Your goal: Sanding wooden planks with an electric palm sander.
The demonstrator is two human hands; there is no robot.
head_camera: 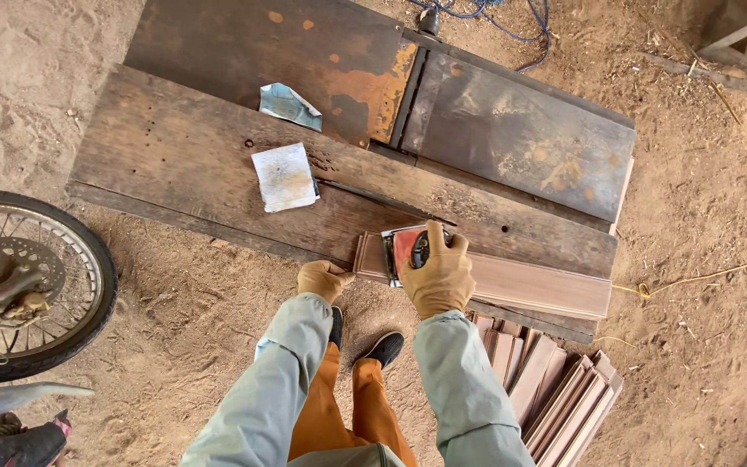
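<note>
Right hand (439, 275) atop sander (405, 251), on board (529, 285)

A long plank worktop (183, 164) lies across the ground, with a metal machine bed (512, 130) just behind it on the far side. On the worktop's near right edge rests a narrow board (529, 284), running left to right. A sander (406, 251) sits on the board's left end, under the right hand (439, 275). The left hand (322, 279) touches the board's left tip at the worktop's near edge. A sheet of sandpaper (285, 177) lies on the worktop left of the sander; a second sheet (289, 105) lies farther back on the machine bed. A stack of boards (555, 389) lies on the ground near the worktop's right end. A wheel (28, 285) stands at far left.
</note>
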